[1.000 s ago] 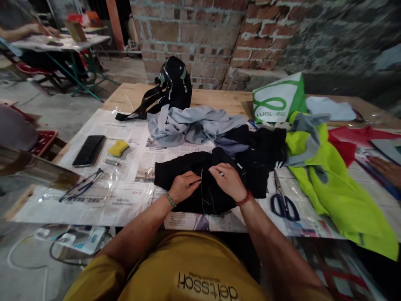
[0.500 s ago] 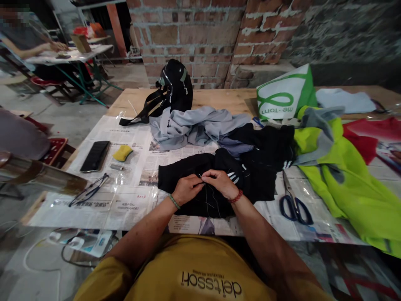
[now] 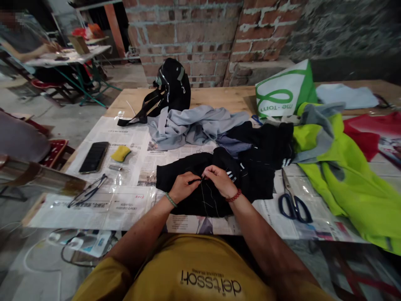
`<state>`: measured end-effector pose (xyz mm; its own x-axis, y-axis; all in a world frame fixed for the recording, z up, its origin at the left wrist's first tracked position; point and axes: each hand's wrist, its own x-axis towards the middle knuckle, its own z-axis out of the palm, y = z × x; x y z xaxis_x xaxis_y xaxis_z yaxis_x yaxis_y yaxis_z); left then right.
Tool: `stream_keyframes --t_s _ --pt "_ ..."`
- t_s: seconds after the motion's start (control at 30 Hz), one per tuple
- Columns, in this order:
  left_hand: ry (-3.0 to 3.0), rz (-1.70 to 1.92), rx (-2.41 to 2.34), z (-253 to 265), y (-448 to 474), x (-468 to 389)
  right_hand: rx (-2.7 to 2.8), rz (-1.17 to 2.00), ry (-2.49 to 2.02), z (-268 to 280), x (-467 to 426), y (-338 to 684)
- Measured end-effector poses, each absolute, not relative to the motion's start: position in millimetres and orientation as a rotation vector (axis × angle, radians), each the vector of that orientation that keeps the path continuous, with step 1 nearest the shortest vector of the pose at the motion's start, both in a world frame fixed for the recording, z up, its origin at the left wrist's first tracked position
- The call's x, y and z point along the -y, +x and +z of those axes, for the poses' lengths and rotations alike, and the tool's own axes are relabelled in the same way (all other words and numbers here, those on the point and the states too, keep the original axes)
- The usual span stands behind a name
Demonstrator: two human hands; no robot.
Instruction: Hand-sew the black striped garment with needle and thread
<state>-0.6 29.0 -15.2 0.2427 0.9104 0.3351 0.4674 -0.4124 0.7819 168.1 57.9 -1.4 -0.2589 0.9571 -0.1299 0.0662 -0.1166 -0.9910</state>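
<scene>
A black garment (image 3: 188, 165) with white stripes lies bunched on the newspaper in front of me. Over it, my left hand (image 3: 184, 187) is closed, thumb and fingers pinching a bit of the black cloth; the fingertips partly hide the grip. Close beside it, my right hand (image 3: 218, 180) pinches a thin, light needle (image 3: 203, 177) between thumb and forefinger. White thread (image 3: 204, 196) trails from between the hands down across the garment. Both sets of fingertips nearly meet.
Dark-handled scissors (image 3: 294, 205) lie to the right, near a neon-yellow garment (image 3: 351, 179). Leftward are a phone (image 3: 94, 157), a yellow sponge (image 3: 120, 153), a small spool (image 3: 115, 167) and glasses (image 3: 89, 192). Grey cloth (image 3: 194, 125), a black bag (image 3: 177, 83) and a green-white bag (image 3: 285, 92) stand behind.
My right hand has lifted its fingertips slightly, and the needle shows between the hands. My left hand has shifted little. The view has moved slightly.
</scene>
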Motion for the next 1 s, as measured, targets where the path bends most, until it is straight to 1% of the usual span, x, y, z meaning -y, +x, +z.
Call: stream_keyframes --t_s 0.17,0.37,0.47,1.0 --pt "1.987 1.081 -1.25 -13.2 -0.1 -28.8 1.435 1.553 -1.134 -1.1 -58.5 171.1" --pt "1.996 1.071 -1.28 -15.3 0.0 -29.6 1.584 1.482 -1.128 -6.4 -59.9 172.3" --pt "1.97 1.07 -1.298 -14.6 -0.5 -30.6 1.52 1.452 -1.118 -6.5 -59.1 170.3" --pt "1.892 1.019 -1.192 -5.0 1.4 -31.4 1.195 1.59 -1.063 -3.7 -59.3 170.1"
